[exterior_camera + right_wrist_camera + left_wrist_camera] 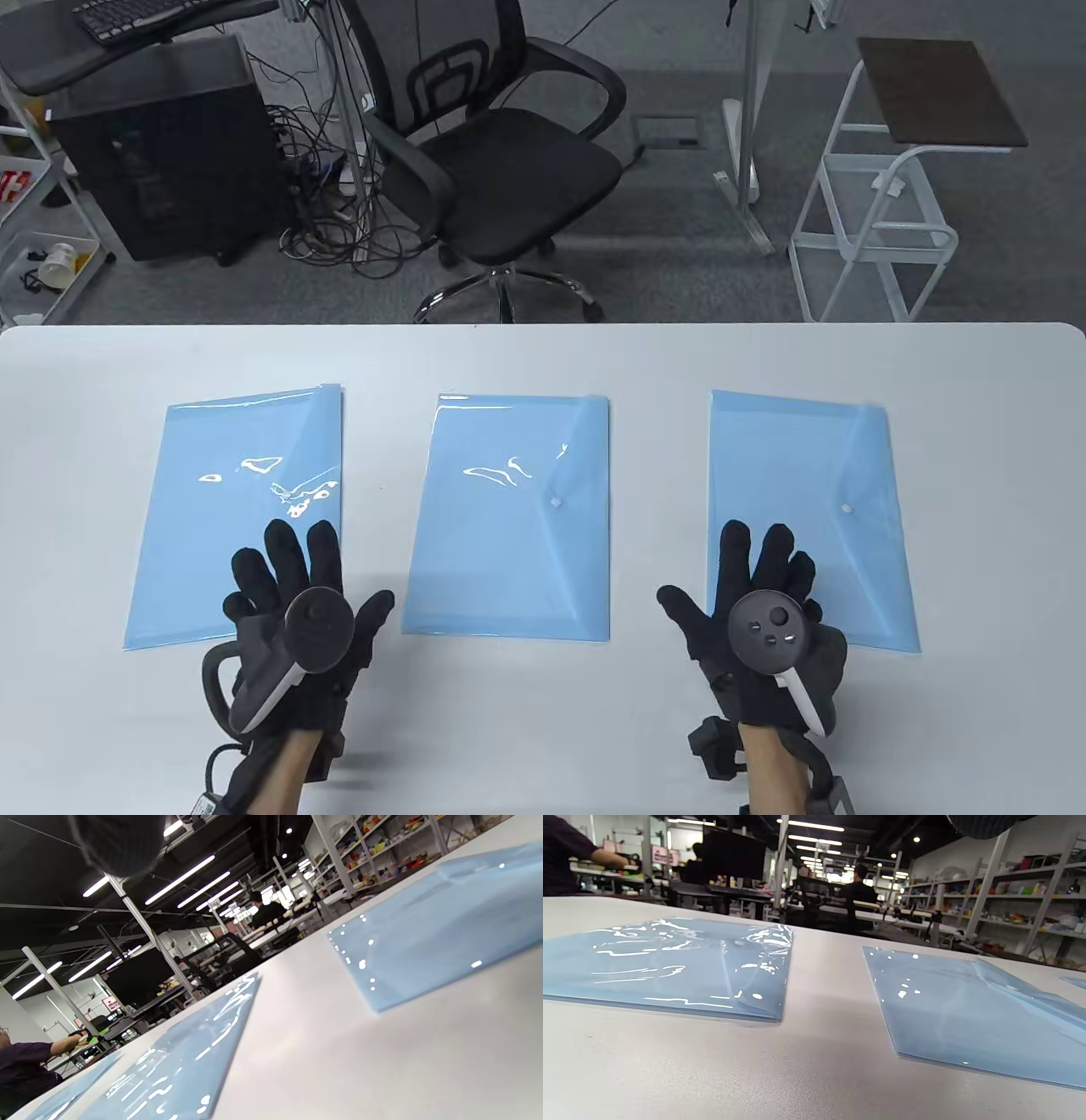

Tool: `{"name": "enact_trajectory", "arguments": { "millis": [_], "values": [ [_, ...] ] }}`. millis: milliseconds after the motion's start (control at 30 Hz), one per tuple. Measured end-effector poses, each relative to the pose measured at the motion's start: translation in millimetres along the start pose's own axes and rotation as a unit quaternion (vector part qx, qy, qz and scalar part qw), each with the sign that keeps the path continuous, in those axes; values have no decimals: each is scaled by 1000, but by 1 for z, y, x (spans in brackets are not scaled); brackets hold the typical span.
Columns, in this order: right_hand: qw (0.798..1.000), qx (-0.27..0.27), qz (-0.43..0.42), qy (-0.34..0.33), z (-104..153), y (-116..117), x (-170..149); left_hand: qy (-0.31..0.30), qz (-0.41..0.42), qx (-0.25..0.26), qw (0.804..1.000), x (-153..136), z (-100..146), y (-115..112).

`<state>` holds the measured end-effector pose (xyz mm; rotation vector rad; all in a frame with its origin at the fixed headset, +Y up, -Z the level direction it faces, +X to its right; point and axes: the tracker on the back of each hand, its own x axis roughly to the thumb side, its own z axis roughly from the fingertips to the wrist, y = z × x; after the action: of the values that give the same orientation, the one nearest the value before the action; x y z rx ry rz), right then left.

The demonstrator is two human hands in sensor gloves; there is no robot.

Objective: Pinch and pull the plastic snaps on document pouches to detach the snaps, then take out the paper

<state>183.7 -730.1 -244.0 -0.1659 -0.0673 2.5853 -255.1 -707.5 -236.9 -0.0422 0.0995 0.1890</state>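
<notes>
A pale grey table (543,747) carries three blue document pouches in a row: left pouch (221,475) at nine o'clock, middle pouch (509,543) at centre, right pouch (814,475) at three o'clock, each lying flat with its flap closed (a white snap (847,508) shows on the right one). Beyond, at twelve o'clock, a black office chair (501,161) stands on grey carpet. No writing is readable. The left hand (293,607) and right hand (759,607) lie spread over the near corners of the outer pouches, fingers straight, gripping nothing.

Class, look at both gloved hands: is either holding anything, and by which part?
Nothing is held. The left hand and right hand are spread open over the pouches.
</notes>
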Motion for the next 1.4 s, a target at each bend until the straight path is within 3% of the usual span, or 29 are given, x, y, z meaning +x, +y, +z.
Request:
{"name": "enact_trajectory", "arguments": {
  "millis": [333,667,1067,1400],
  "values": [
    [1000,7,-7,3,0,2,2,-4,18,-39,999,9,-11,-7],
    [1000,14,-4,3,-1,3,3,31,43,-87,995,40,-59,-2],
    [1000,23,-1,-3,-3,3,4,106,12,-142,984,87,-107,-45],
    [1000,29,-1,-3,-7,3,3,160,4,-182,970,99,-126,-73]
  ]
}}
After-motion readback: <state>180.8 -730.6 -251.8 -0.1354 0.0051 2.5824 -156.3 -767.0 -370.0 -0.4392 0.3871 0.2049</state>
